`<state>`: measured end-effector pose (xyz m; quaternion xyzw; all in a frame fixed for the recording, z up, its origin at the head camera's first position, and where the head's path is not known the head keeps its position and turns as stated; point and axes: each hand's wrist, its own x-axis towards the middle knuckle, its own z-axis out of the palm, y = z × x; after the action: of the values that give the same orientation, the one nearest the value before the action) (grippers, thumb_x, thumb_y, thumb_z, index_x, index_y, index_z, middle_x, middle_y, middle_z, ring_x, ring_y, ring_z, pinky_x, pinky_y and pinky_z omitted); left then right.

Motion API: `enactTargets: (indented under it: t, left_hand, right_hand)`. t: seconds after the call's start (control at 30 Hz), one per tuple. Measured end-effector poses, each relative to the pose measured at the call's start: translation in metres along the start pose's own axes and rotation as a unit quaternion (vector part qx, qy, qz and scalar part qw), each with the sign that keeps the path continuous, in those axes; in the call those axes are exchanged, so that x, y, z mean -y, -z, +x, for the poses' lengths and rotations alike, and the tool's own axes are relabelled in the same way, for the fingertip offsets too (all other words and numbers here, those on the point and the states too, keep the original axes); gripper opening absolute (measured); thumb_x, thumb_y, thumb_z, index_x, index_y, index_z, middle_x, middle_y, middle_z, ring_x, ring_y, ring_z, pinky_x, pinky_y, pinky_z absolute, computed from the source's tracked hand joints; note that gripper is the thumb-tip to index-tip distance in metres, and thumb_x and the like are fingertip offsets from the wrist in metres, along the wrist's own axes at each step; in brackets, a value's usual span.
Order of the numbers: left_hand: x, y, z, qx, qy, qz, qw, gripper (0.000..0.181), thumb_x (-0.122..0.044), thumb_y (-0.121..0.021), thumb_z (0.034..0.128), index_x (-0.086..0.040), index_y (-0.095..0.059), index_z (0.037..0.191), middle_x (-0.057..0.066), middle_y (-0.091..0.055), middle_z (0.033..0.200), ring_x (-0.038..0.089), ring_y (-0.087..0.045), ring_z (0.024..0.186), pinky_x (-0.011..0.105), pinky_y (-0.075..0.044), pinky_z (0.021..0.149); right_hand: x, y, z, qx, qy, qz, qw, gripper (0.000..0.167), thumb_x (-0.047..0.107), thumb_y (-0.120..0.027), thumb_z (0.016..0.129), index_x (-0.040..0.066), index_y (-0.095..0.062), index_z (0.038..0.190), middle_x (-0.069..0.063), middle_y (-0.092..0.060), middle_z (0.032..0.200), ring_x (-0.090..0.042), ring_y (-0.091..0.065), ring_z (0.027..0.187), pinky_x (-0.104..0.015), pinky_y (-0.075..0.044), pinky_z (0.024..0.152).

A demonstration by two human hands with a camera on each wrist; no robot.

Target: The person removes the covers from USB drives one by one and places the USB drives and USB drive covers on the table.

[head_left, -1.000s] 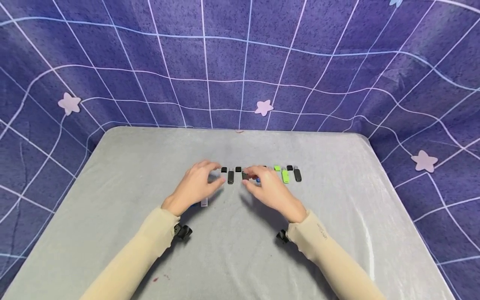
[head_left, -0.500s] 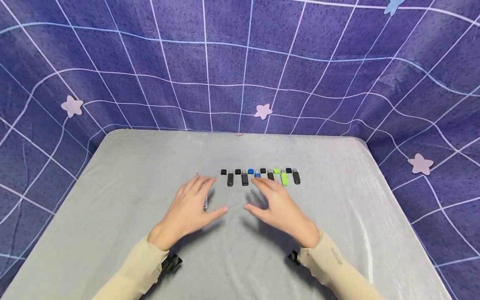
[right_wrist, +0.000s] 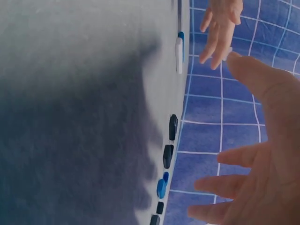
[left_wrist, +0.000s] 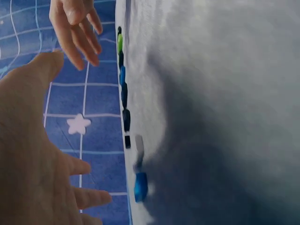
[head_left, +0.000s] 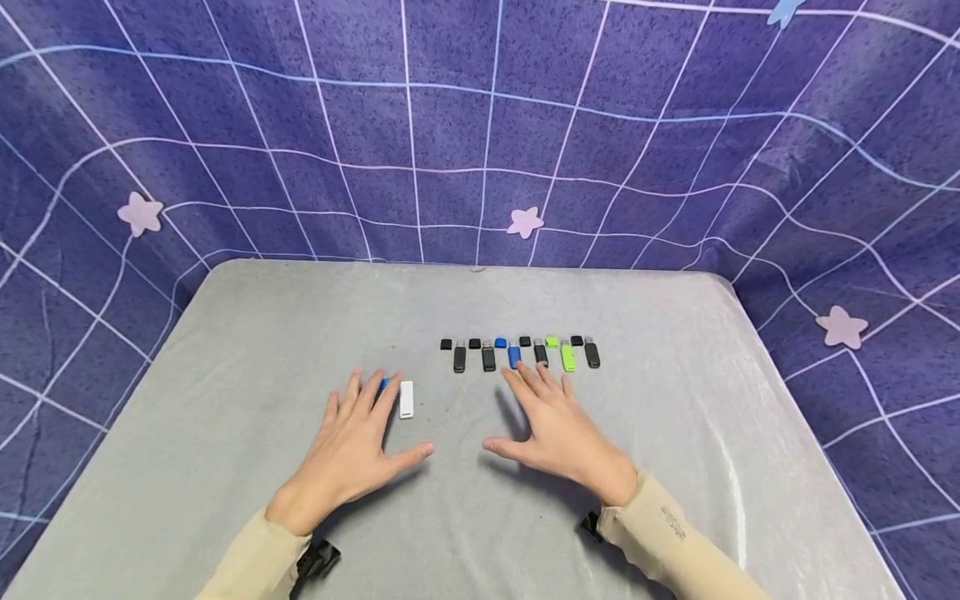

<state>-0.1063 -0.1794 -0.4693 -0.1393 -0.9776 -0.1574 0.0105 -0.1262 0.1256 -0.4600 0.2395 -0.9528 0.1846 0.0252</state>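
Note:
My left hand hovers with spread fingers just left of a white USB stick. A blue piece is partly hidden behind its fingertips; the left wrist view shows this blue piece lying on the cloth. My right hand, fingers extended and holding nothing, hangs below a row of uncapped USB sticks. In that row lie a blue stick, a green stick and several black ones, such as the black stick at the left end. Small caps, including a green cap, sit beside the sticks.
A grey cloth covers the table. Behind it and along both sides hangs a purple-blue curtain with a grid and star pattern. Black wrist devices show at both sleeves.
Both hands have drawn back from the row toward the person, the left also moving left. Their fingers have spread. The white stick and the whole row are now uncovered.

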Motion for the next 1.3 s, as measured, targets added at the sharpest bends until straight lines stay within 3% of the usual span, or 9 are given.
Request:
enactTargets:
  t: [0.27,0.73,0.97,1.3]
  left_hand:
    - [0.017,-0.002,-0.007,-0.006,0.03,-0.01,0.9995,0.115,-0.088,-0.056,0.08,-0.015,-0.027,0.163,0.024,-0.024,0.167,0.051,-0.01,0.156,0.077,-0.012,0.116]
    - [0.038,0.0,-0.019,0.005,0.056,0.019,0.9983,0.117,-0.088,-0.055,0.0813,-0.01,-0.025,0.163,0.026,-0.022,0.167,0.055,-0.011,0.154,0.081,-0.012,0.113]
    - [0.047,0.008,-0.02,-0.005,0.066,0.021,0.9976,0.116,-0.085,-0.056,0.083,-0.008,-0.024,0.163,0.03,-0.024,0.165,0.057,-0.011,0.153,0.083,-0.013,0.11]
    - [0.05,0.014,-0.027,-0.003,0.071,0.007,0.9974,0.109,-0.08,-0.059,0.0862,-0.008,-0.026,0.162,0.032,-0.028,0.162,0.063,-0.014,0.149,0.084,-0.015,0.108]
  right_hand:
    - [0.011,-0.008,0.008,0.032,-0.004,0.007,0.9995,0.108,0.079,-0.066,0.081,0.014,-0.034,0.161,-0.02,-0.035,0.164,-0.05,-0.031,0.15,-0.072,-0.023,0.117]
    - [0.037,-0.022,0.035,0.064,0.048,0.023,0.9965,0.108,0.076,-0.067,0.083,0.013,-0.029,0.163,-0.023,-0.033,0.164,-0.048,-0.03,0.151,-0.06,-0.028,0.121]
    - [0.054,-0.034,0.056,0.09,0.07,0.057,0.9918,0.101,0.067,-0.07,0.087,0.01,-0.031,0.162,-0.023,-0.035,0.163,-0.044,-0.033,0.151,-0.054,-0.035,0.119]
    - [0.074,-0.043,0.077,0.11,0.072,0.028,0.9909,0.087,0.054,-0.073,0.092,0.004,-0.041,0.156,-0.022,-0.042,0.159,-0.047,-0.035,0.149,-0.052,-0.037,0.119]
